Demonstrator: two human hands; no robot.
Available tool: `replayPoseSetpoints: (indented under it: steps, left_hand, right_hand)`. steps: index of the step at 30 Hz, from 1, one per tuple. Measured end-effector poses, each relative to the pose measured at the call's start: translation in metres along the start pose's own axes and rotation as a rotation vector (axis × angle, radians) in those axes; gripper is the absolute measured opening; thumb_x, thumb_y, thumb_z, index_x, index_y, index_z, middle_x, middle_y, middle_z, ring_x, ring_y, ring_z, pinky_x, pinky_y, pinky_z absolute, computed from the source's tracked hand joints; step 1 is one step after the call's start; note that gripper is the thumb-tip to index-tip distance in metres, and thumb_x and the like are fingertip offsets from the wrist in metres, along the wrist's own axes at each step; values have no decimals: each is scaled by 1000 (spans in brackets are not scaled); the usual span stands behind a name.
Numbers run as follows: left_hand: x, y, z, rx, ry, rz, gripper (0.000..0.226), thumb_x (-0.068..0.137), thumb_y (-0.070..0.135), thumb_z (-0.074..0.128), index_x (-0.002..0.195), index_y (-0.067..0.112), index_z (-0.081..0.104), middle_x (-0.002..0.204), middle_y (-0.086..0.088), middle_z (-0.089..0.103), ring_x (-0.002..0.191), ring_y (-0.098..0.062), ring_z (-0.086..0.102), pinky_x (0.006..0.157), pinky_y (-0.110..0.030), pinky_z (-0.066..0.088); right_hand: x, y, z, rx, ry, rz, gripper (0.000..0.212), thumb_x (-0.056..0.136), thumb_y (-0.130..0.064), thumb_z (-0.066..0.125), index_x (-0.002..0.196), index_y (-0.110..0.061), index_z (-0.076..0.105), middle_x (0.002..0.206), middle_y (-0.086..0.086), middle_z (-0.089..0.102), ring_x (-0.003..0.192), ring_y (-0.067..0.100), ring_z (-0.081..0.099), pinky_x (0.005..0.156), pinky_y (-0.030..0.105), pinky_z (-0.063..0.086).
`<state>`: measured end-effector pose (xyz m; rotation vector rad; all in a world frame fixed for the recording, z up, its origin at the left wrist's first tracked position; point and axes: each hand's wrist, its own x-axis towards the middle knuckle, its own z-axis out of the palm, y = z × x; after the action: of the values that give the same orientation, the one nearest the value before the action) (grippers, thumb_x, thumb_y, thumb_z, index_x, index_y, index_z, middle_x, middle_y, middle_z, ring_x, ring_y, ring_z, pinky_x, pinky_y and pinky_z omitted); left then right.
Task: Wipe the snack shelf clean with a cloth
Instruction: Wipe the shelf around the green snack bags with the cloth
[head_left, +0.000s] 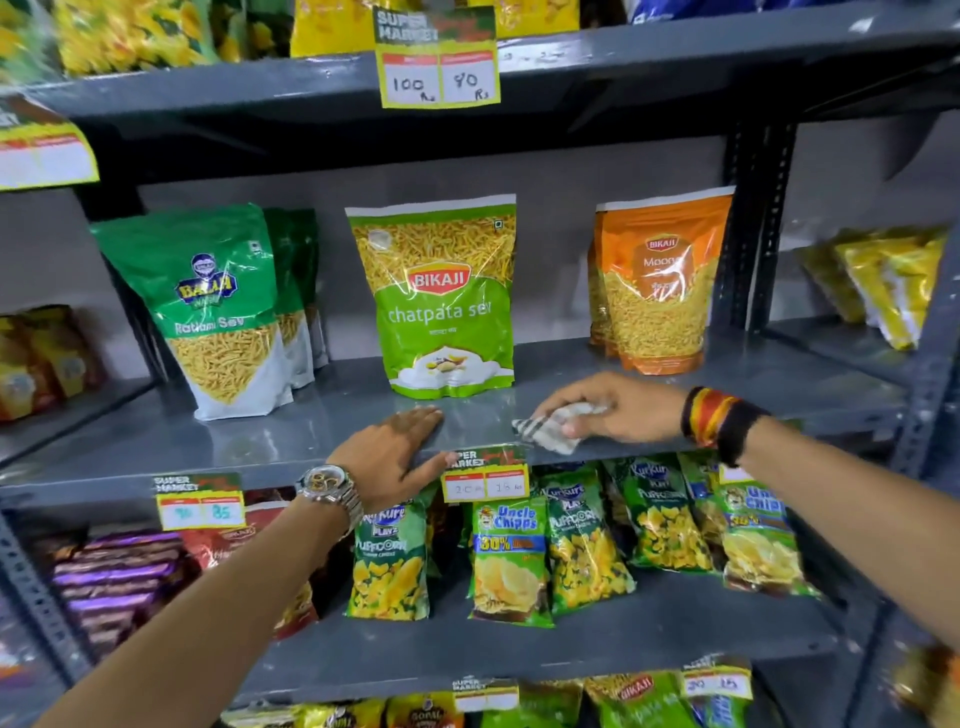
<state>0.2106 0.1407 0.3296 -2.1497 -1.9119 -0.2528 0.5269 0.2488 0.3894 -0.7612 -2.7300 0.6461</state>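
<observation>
A grey metal snack shelf (291, 431) runs across the middle of the view. My right hand (618, 410) presses a small checked cloth (558, 428) flat on the shelf near its front edge, right of centre. My left hand (397, 457), with a metal watch on the wrist, rests palm down on the shelf's front edge, fingers together, holding nothing. Behind both hands a green Bikaji chatpata sev pouch (444, 301) stands upright.
A green ratlami sev pouch (218, 312) stands at the left and an orange Bikaji pouch (660, 280) at the right of the same shelf. Price tags (485, 475) hang off the front edge. Chip packets (509, 561) fill the shelf below.
</observation>
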Motion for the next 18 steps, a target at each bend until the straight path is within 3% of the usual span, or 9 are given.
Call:
replayPoseSetpoints:
  steps: [1,3,6,9,13,16,18]
  left_hand:
    - [1,0,0,-6,6,19,99,86,86,8,158,21,29,164,0,32,148,-20,35,115,-44,40]
    - [4,3,-1,-22,24,74,96,89,82,10,157,19,30,164,-2,32,148,-21,35,116,-44,39]
    - [16,20,-3,-32,44,184,87,94,76,16,156,17,33,162,-5,36,148,-21,35,119,-41,34]
    - [32,37,-3,-14,40,287,76,100,64,29,156,13,33,160,-9,39,147,-23,36,120,-38,30]
    - [50,48,0,41,21,333,72,103,59,32,156,11,31,160,-11,39,145,-25,39,119,-40,33]
    - [57,49,5,27,-8,318,78,101,64,22,158,11,27,162,-11,35,146,-26,37,119,-42,33]
    - [59,48,8,3,-14,312,82,99,66,17,159,11,25,163,-11,33,147,-24,36,120,-42,32]
  right_hand:
    - [-4,-2,-9,0,-4,2,30,95,-27,61,124,-29,64,118,-17,67,98,-10,59,83,9,45]
    - [0,6,-27,15,108,39,30,94,-22,61,124,-26,65,117,-12,67,99,-5,59,78,13,44]
    - [25,28,-44,41,356,133,31,93,-14,61,123,-21,66,120,-1,66,102,13,60,88,28,46]
    - [52,38,-49,80,483,213,32,92,-8,60,122,-16,66,122,5,65,107,18,57,91,27,40]
    - [93,48,-48,107,531,239,32,91,-5,59,121,-11,67,123,11,66,108,20,60,90,24,41]
    - [134,62,-48,53,542,291,37,92,-18,61,128,-12,61,133,12,61,122,29,57,94,24,39]
    - [160,72,-49,-1,511,340,36,93,-23,59,125,-7,61,130,17,62,119,35,57,91,29,44]
